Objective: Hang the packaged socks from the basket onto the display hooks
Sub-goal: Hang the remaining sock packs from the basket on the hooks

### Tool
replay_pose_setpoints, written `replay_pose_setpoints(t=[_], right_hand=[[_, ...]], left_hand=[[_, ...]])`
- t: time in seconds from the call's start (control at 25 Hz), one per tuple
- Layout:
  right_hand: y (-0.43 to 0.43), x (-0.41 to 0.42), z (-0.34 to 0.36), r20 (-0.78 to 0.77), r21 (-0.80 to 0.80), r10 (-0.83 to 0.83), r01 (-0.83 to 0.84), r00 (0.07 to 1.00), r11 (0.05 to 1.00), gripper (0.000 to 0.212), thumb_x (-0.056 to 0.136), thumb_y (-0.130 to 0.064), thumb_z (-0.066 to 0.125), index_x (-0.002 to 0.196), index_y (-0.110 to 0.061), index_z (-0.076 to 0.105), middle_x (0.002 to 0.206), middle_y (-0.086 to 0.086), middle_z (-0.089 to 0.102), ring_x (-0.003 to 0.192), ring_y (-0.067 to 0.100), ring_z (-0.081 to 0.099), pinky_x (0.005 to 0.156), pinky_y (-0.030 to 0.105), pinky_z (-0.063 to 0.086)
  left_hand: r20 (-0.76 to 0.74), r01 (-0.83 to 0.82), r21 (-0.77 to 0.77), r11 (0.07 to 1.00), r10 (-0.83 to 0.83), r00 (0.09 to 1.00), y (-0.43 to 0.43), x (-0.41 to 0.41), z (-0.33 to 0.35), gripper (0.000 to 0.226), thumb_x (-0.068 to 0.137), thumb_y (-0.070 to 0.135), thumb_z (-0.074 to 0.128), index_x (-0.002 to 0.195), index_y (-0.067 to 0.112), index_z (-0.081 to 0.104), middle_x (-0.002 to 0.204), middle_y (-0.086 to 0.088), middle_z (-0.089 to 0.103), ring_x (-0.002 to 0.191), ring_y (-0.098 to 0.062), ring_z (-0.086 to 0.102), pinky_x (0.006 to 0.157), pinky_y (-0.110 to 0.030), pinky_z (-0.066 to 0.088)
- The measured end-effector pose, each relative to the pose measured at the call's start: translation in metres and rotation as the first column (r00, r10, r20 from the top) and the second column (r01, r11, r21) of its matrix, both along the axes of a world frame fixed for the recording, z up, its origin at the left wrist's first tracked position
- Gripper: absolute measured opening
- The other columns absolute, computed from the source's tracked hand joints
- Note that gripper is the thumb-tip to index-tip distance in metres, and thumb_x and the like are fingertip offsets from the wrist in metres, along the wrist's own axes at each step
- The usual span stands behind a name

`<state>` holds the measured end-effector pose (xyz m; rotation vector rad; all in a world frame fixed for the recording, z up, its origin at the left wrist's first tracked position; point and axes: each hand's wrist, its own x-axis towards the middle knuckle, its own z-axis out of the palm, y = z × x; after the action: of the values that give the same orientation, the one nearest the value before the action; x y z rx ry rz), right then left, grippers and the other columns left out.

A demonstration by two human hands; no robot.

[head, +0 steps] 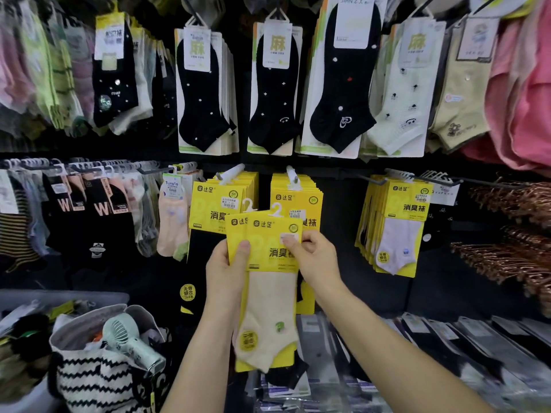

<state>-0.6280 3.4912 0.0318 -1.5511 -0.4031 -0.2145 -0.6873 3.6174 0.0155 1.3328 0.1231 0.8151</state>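
A dark display wall is filling the view, with black dotted socks [205, 93] hanging in the far row and yellow packs [220, 204] hanging on two white hooks [293, 174] straight ahead, more yellow packs [399, 222] hanging to the right. Both hands are holding up two overlapped sock packs [265, 263], the left hand [228, 272] pinching the left edge and the right hand [316, 257] pinching the top right corner, their yellow cards reading 达足 and 消臭. A striped bag [98, 380] holding a small fan [128, 338] is sitting near left, and open room is showing between the packs and the hooks.
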Motion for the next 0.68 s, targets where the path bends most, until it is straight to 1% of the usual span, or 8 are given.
replay_pose_setpoints(t=[0.08, 0.2, 0.28, 0.36, 0.44, 0.48, 0.56, 0.68], right_hand=[[-0.011, 0.008, 0.005, -0.059, 0.084, -0.012, 0.017, 0.998, 0.996, 0.010, 0.086, -0.022, 0.066, 0.091, -0.014, 0.061, 0.083, 0.004, 0.072, 0.073, 0.013, 0.070, 0.059, 0.025, 0.054], [-0.023, 0.021, 0.021, -0.029, 0.166, -0.097, 0.100, 0.995, 0.981, 0.004, 0.089, -0.020, 0.063, 0.089, -0.019, 0.059, 0.077, 0.000, 0.072, 0.066, 0.007, 0.069, 0.056, 0.022, 0.052], [-0.025, 0.030, 0.032, -0.012, 0.185, -0.154, 0.154, 0.988, 0.971, 0.005, 0.089, -0.022, 0.062, 0.086, -0.022, 0.058, 0.073, -0.004, 0.070, 0.062, 0.002, 0.067, 0.055, 0.020, 0.051], [-0.021, 0.037, 0.039, 0.017, 0.155, -0.166, 0.162, 0.986, 0.975, 0.007, 0.089, -0.022, 0.062, 0.084, -0.023, 0.057, 0.069, -0.008, 0.069, 0.060, 0.001, 0.066, 0.053, 0.018, 0.050], [-0.016, 0.042, 0.042, 0.032, 0.093, -0.155, 0.152, 0.987, 0.984, 0.009, 0.089, -0.022, 0.062, 0.081, -0.025, 0.057, 0.069, -0.010, 0.067, 0.060, 0.001, 0.066, 0.051, 0.018, 0.049], [-0.014, 0.044, 0.041, 0.029, 0.062, -0.159, 0.157, 0.987, 0.986, 0.011, 0.088, -0.023, 0.062, 0.080, -0.026, 0.056, 0.072, -0.010, 0.066, 0.063, 0.003, 0.066, 0.054, 0.020, 0.051], [-0.012, 0.048, 0.039, 0.031, 0.025, -0.184, 0.183, 0.982, 0.983, 0.012, 0.088, -0.024, 0.063, 0.079, -0.027, 0.055, 0.076, -0.009, 0.065, 0.068, 0.004, 0.065, 0.059, 0.023, 0.051], [-0.010, 0.053, 0.038, 0.031, -0.016, -0.214, 0.214, 0.976, 0.977, 0.010, 0.087, -0.026, 0.063, 0.081, -0.026, 0.055, 0.078, -0.010, 0.063, 0.071, 0.004, 0.062, 0.059, 0.023, 0.047]], left_hand=[[0.020, -0.042, 0.006, 0.999, 0.042, 0.999, 0.001, 0.002, -0.001, 0.015, 0.096, 0.017, 0.050, 0.090, 0.024, 0.062, 0.091, 0.001, 0.068, 0.086, -0.016, 0.063, 0.074, -0.029, 0.051], [0.029, -0.106, 0.040, 0.994, 0.105, 0.994, 0.005, 0.001, -0.001, 0.017, 0.096, 0.019, 0.050, 0.086, 0.026, 0.061, 0.085, 0.005, 0.067, 0.079, -0.010, 0.062, 0.065, -0.020, 0.048], [0.046, -0.136, 0.039, 0.990, 0.134, 0.990, 0.009, 0.001, 0.000, 0.016, 0.096, 0.021, 0.050, 0.086, 0.027, 0.061, 0.086, 0.007, 0.068, 0.078, -0.007, 0.063, 0.064, -0.017, 0.049], [0.062, -0.146, 0.033, 0.989, 0.144, 0.988, 0.012, 0.000, 0.000, 0.014, 0.096, 0.020, 0.050, 0.088, 0.025, 0.061, 0.089, 0.005, 0.068, 0.080, -0.007, 0.063, 0.066, -0.018, 0.049], [0.065, -0.173, 0.082, 0.981, 0.168, 0.984, 0.012, 0.000, 0.002, 0.017, 0.096, 0.019, 0.050, 0.085, 0.026, 0.060, 0.085, 0.008, 0.066, 0.076, -0.001, 0.061, 0.061, -0.010, 0.046], [0.064, -0.185, 0.109, 0.977, 0.179, 0.982, 0.012, -0.001, 0.002, 0.018, 0.096, 0.018, 0.049, 0.083, 0.026, 0.059, 0.083, 0.009, 0.065, 0.072, 0.003, 0.060, 0.058, -0.007, 0.044], [0.066, -0.193, 0.126, 0.973, 0.186, 0.980, 0.013, -0.001, 0.004, 0.018, 0.096, 0.019, 0.049, 0.082, 0.023, 0.059, 0.081, 0.008, 0.064, 0.067, 0.007, 0.058, 0.055, -0.004, 0.043], [0.067, -0.184, 0.126, 0.975, 0.176, 0.982, 0.009, -0.002, 0.008, 0.017, 0.096, 0.020, 0.050, 0.081, 0.022, 0.059, 0.081, 0.007, 0.064, 0.069, 0.002, 0.058, 0.055, -0.005, 0.043]])
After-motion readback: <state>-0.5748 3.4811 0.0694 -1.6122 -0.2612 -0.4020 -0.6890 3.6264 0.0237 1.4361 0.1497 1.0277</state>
